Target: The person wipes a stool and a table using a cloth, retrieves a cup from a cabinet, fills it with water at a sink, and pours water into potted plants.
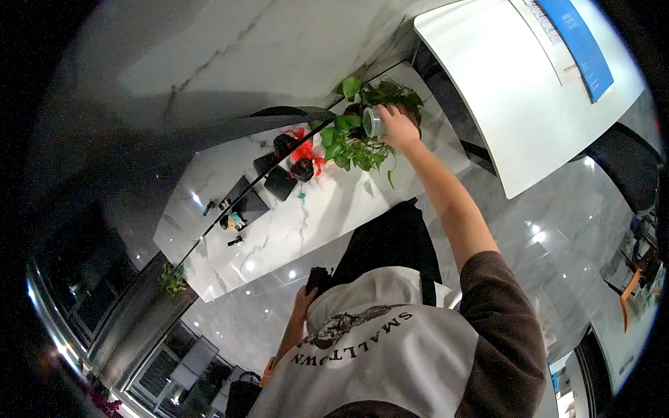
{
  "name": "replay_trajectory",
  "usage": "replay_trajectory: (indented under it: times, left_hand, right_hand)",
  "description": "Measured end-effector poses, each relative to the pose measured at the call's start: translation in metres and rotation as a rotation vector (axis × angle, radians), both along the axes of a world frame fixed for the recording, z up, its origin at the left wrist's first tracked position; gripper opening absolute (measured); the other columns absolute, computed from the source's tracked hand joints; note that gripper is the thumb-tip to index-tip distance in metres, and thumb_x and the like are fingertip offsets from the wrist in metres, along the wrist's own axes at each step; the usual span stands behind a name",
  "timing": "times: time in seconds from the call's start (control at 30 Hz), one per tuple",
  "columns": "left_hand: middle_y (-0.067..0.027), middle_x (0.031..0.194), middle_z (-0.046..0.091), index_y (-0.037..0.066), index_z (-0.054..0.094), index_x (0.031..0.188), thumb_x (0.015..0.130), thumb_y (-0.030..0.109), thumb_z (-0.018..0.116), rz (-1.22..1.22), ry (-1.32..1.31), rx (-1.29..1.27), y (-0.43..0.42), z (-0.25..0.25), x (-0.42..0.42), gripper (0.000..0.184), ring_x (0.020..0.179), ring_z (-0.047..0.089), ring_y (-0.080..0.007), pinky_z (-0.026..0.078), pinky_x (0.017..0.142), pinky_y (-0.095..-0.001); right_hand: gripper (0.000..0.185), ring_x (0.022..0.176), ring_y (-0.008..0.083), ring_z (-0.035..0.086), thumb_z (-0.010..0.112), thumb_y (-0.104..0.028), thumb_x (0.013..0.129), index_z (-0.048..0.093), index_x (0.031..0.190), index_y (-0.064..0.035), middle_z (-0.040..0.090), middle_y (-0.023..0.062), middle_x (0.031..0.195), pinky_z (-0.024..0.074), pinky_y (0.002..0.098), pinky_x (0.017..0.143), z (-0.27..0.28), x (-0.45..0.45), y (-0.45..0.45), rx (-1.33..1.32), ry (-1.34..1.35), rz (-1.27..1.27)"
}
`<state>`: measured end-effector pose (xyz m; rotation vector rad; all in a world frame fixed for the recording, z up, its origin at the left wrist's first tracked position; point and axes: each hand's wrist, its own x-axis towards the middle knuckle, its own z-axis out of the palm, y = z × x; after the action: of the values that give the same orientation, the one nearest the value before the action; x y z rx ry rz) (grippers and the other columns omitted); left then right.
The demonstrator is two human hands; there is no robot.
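My right hand (401, 127) reaches out over a leafy green potted plant (345, 143) on the marble-topped counter. Its fingers are closed round a small pale translucent cup (373, 122), which lies tilted with its mouth toward the left, among the leaves. Whether anything is inside the cup, I cannot tell. Near my waist, my left hand (300, 304) is wrapped round a dark object (319, 279) whose kind I cannot make out against the black clothing.
On the marble counter (334, 209) stand a black ornament (302, 170) with red trim, a small figurine (233, 221) and a small dark item (235, 241). A glossy wall behind mirrors them. To the right is a white table (481, 90) with a blue booklet (575, 42).
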<state>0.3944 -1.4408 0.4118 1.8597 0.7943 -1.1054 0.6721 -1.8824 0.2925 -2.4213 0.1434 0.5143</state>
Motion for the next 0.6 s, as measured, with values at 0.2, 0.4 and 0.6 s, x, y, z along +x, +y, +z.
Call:
replay_trajectory:
  times: [0.2,0.4,0.6]
  left_hand:
    - [-0.0062,0.081,0.055,0.001,0.049,0.095,0.077,0.027,0.064,0.060,-0.004,-0.050,-0.006,0.000,0.002,0.035,0.070,0.053,-0.0129,0.044,0.060,-0.0287]
    - [-0.0059,0.076,0.056,0.000,0.051,0.090,0.077,0.029,0.063,-0.077,-0.011,0.027,0.010,-0.015,-0.005,0.034,0.067,0.051,-0.0129,0.043,0.059,-0.0289]
    - [-0.0053,0.075,0.055,0.001,0.051,0.089,0.076,0.030,0.063,-0.044,-0.009,0.016,-0.001,-0.004,0.003,0.034,0.067,0.050,-0.0133,0.042,0.060,-0.0295]
  right_hand:
    - [0.079,0.102,0.0346,0.047,0.071,-0.012,0.058,0.029,0.125,-0.0161,0.038,0.0162,0.120,0.0426,0.0401,0.084,-0.004,-0.003,0.002,-0.057,-0.076,-0.024]
    - [0.079,0.106,0.0325,0.044,0.072,-0.014,0.057,0.030,0.124,-0.0153,0.039,0.0142,0.119,0.0387,0.0400,0.087,0.003,-0.004,0.003,-0.094,-0.097,-0.013]
    - [0.080,0.109,0.0315,0.042,0.073,-0.016,0.057,0.031,0.124,-0.0148,0.039,0.0129,0.119,0.0365,0.0420,0.088,-0.006,-0.007,0.006,-0.059,-0.127,-0.058]
